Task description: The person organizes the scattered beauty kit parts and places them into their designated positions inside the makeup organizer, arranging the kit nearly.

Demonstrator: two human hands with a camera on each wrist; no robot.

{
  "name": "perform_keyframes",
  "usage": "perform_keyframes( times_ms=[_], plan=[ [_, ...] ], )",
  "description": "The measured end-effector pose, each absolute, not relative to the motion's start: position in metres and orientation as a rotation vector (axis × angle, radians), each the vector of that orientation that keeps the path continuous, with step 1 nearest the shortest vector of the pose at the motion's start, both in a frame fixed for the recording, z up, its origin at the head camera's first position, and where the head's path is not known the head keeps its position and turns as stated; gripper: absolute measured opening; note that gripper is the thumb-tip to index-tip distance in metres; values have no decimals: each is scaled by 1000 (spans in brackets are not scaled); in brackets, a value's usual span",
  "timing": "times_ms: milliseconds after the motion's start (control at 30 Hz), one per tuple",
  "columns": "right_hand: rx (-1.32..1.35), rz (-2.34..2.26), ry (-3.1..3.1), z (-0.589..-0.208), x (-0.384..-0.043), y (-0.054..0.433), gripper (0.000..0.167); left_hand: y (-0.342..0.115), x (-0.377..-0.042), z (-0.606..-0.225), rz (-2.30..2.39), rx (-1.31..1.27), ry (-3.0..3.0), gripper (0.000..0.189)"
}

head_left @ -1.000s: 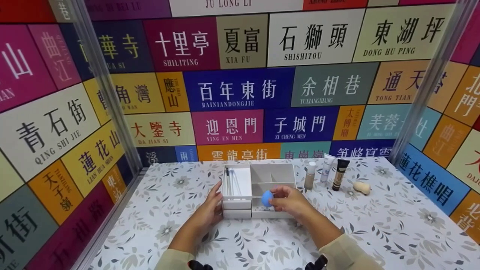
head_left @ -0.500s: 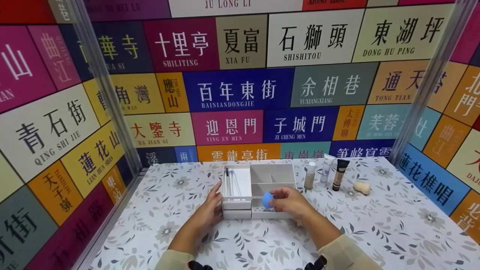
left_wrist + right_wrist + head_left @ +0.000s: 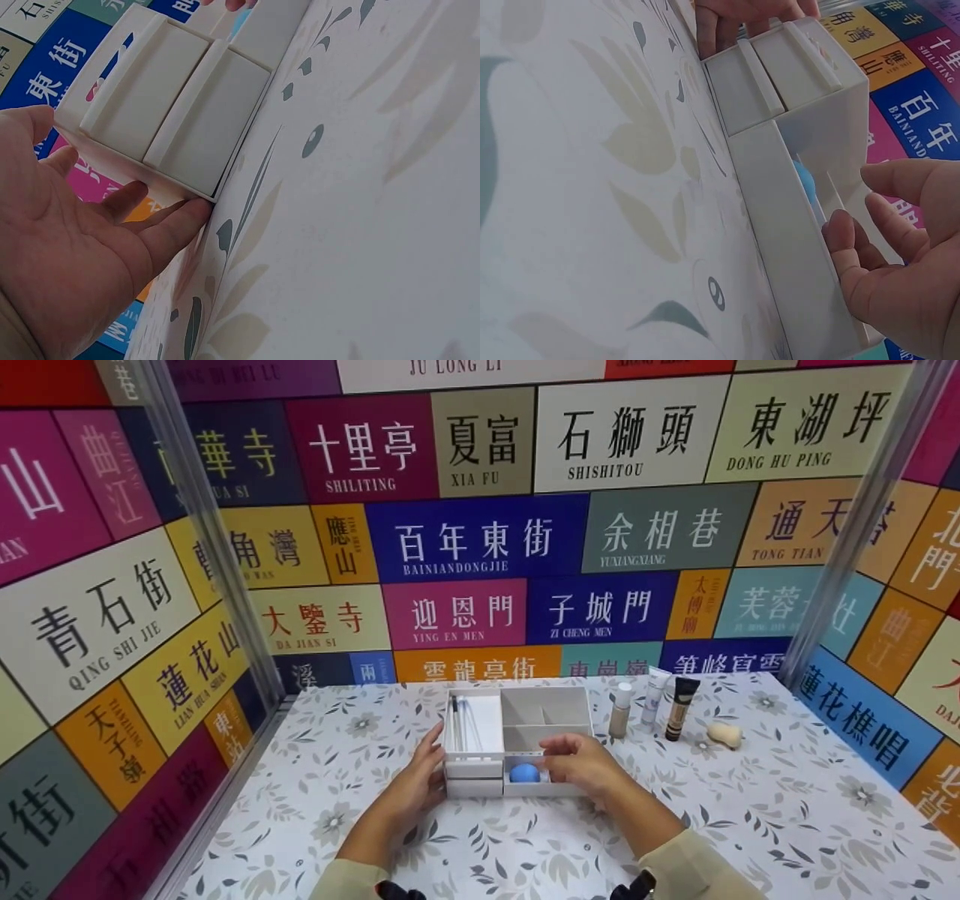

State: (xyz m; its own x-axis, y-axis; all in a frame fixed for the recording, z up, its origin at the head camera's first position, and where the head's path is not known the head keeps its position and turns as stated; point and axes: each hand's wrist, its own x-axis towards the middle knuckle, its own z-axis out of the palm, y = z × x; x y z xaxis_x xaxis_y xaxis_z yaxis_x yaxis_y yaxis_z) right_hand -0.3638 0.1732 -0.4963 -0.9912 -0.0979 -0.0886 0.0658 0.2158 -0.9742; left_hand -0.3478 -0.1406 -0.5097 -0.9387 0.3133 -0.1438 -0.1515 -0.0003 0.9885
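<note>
- The left hand [image 3: 416,780] lies against the left side of a white plastic desk organiser with open compartments and two small front drawers [image 3: 517,712]; the fingers are straight and relaxed, pressed flat to the organiser's left wall and holding nothing — the left wrist view shows the fingertips [image 3: 176,225] at the box's lower corner where it meets the table.
- The right hand [image 3: 581,761] hovers over the organiser's low front-right compartment, fingers loosely bent and apart, nothing gripped between them.
- A round blue makeup sponge [image 3: 524,773] sits in that front-right compartment, just left of the right hand's fingertips; the head view does not settle whether a finger touches it. In the right wrist view only a sliver of blue [image 3: 807,181] shows behind the front wall.
- In the organiser's tall left compartment stand a few thin makeup brushes with pale handles [image 3: 459,718].
- The table with its white cloth printed with grey leaves and flowers [image 3: 315,825] carries everything.
- To the right of the organiser, standing upright in a row: a beige foundation bottle with a white cap [image 3: 619,710], a white squeeze tube [image 3: 655,695] and a tan tube with a black cap [image 3: 681,707].
- Further right lies a beige gourd-shaped sponge [image 3: 724,733], well apart from both hands.
- Walls of coloured panels with Chinese place names [image 3: 480,540] surround the table.
</note>
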Motion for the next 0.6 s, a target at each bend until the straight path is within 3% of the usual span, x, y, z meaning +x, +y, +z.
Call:
perform_keyframes(
  times_ms=[600],
  plan=[
    [-58,-2005,2300,-473,-360,222,46,-138,-351,-510,2040,129,1942,59]
  ],
)
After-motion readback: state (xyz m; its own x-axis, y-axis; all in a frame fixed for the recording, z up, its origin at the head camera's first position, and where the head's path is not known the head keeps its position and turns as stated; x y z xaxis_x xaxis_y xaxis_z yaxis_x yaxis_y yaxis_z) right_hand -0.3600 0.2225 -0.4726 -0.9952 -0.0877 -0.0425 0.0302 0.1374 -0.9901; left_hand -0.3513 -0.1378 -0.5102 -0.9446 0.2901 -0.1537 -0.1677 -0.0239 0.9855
